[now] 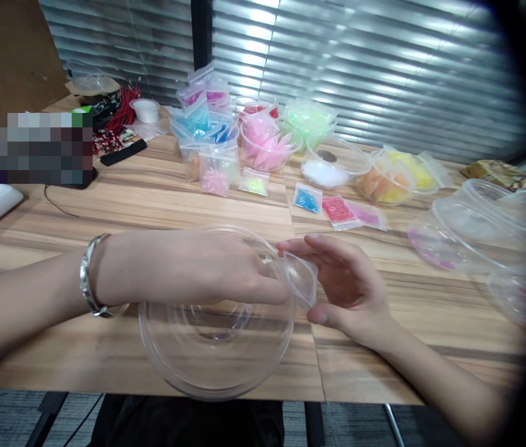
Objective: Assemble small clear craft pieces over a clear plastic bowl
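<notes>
My left hand [207, 264], with a silver bracelet at its wrist, reaches across a round clear plastic bowl [216, 372] at the table's front edge. Its fingertips meet the left side of a small clear packet [300, 278] beside the bowl's right rim. At the packet's other side is my right hand [349, 285], its fingers curved and thumb apart from them, the thumb tip near the packet's lower corner. The packet looks clear, and I cannot make out anything inside it. Through the bowl the wood grain shows.
Behind lie small bags of blue [308, 198], red [338, 211] and yellow [256, 184] pieces. Farther back stand tubs of pink [269, 146], white [325, 172] and orange pieces [386, 180]. Clear bowls [472, 217] are at the right, a spool [145, 110] and red strands [125, 108] at the left.
</notes>
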A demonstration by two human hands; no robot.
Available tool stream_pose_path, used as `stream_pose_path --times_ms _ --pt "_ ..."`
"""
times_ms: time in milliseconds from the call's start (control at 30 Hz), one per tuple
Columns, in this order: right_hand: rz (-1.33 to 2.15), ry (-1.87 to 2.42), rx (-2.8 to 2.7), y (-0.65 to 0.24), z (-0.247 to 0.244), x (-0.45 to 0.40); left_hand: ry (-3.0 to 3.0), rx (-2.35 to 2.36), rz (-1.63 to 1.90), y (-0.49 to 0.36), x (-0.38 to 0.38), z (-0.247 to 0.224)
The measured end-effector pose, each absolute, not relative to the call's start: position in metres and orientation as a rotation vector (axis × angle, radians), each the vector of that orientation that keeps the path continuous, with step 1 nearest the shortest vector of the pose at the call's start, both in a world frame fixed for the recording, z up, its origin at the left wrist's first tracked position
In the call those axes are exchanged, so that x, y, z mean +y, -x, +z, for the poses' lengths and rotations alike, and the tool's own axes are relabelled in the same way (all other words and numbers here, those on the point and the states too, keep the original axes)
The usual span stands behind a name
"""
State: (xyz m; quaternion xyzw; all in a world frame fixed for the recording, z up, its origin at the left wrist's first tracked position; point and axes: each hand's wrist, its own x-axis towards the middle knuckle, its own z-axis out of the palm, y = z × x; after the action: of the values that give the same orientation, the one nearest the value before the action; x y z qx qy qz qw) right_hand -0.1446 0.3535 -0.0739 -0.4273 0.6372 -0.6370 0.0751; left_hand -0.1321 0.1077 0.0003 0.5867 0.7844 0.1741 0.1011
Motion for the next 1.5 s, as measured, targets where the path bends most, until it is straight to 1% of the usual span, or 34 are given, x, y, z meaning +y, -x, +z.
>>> stream_pose_path --times_ms 267,433,567,700,833,1100,1367,1500 --pt "-1.921 1.287 1.893 0.145 -0.075 0.354 -1.756 2.291 0.585 0.133 0.108 0.001" --pt "-1.927 1.276 1.890 0.145 -0.073 0.354 -1.633 2.322 0.612 0.135 0.105 0.004" --pt "-1.946 1.245 1.889 0.145 -0.072 0.354 -1.512 2.398 0.774 0.138 0.104 0.006" --pt "-1.976 1.247 1.882 0.145 -0.071 0.353 -1.516 2.478 0.915 0.141 0.104 0.005" --pt "-1.977 1.252 1.868 0.145 -0.072 0.353 -1.503 2.447 0.995 0.140 0.105 0.004" --pt "-1.993 1.259 1.862 0.146 -0.072 0.352 -1.533 2.465 0.943 0.132 0.104 0.008" --pt "-2.001 1.245 1.941 0.142 -0.070 0.347 -1.486 2.772 1.028 0.130 0.112 0.007" --pt "-2.035 1.222 1.905 0.141 -0.070 0.347 -1.499 2.825 1.001 0.125 0.118 0.007"
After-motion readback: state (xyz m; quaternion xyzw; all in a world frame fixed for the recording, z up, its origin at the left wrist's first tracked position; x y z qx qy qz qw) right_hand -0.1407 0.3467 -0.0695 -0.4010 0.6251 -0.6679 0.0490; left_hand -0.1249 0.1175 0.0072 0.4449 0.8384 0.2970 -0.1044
